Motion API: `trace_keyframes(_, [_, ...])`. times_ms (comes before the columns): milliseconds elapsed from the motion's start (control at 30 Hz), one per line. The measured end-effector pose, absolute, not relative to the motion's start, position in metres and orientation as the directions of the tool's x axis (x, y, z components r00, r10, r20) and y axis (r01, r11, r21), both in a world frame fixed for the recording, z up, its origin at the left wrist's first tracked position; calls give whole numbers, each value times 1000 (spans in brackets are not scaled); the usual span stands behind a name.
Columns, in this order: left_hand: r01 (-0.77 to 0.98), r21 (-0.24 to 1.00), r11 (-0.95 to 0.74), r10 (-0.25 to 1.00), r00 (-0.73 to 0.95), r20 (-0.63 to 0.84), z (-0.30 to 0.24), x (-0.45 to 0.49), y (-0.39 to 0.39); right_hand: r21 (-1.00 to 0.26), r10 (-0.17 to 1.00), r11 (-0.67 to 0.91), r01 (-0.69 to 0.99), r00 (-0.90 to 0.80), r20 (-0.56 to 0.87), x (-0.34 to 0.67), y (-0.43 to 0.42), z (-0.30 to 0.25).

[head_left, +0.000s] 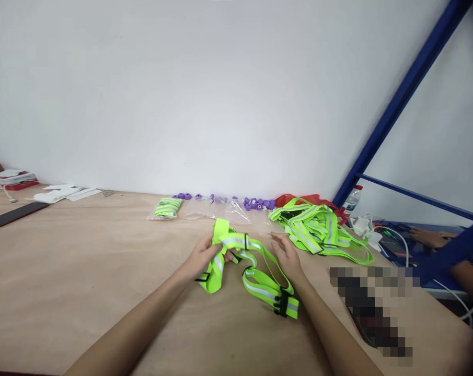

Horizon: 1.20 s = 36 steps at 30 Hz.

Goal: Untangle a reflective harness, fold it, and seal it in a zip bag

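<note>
My left hand (202, 257) is closed round a neon-yellow reflective strap (233, 241) with a silver stripe, its thumb on top of the gathered webbing. Loops of the strap hang toward the right, ending at a black buckle (283, 303) near my right forearm. Beside those loops, my right hand (288, 257) has its fingers stretched out and apart, gripping nothing that I can see. Beyond it lies a tangled heap of similar straps (316, 224). A folded strap in a clear bag (168, 208) sits farther back, left of centre.
Purple pieces (260, 203) and clear plastic bags (220, 208) line the wall. A blue metal frame (401, 94) slants up at the right, near a bottle (352, 201) and cables. A dark flat object (16, 214) and white papers (64, 193) lie left. Another person's hand (428, 237) shows far right.
</note>
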<state>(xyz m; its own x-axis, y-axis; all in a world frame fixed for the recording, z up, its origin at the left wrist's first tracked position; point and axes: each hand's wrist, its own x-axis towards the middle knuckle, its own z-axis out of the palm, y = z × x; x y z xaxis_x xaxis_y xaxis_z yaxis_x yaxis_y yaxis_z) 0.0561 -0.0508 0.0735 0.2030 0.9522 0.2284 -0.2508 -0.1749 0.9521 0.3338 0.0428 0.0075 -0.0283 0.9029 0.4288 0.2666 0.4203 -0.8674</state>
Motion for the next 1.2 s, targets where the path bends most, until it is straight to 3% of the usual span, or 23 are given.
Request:
trace_keyframes(67, [-395,906,-150,964,146,223,88,57,-46,-901,926,375,216,-57,372,332,43,5])
trace_keyframes(167, [-467,866,-176,965,93,246,116,57,-38,-935,947,316,161,-115,300,331,43,3])
trace_keyframes(333, [-400,827,-395,899,19,439,161,64,-37,-950,954,281,134,-147,261,330,43,-1])
trace_keyframes(500, [-351,720,-598,757,48,652,201,77,-46,-947,948,302,111,-144,285,329,41,2])
trace_keyframes(633, [-219,653,-726,636,149,757,218,88,-41,-937,934,339,83,-150,324,327,35,9])
trace_keyframes(733, [-28,567,-823,561,112,820,218,99,-36,-915,907,401,35,-156,391,322,30,15])
trace_keyframes(900, [188,486,-853,508,88,857,207,118,-39,-814,770,575,-74,-286,570,304,10,26])
trace_keyframes(1067, [351,401,-846,490,217,844,204,130,-43,-868,769,495,39,-484,417,283,-20,38])
trace_keyframes(1200, [412,448,-794,543,148,826,208,130,-39,-885,781,465,13,-477,404,276,-24,37])
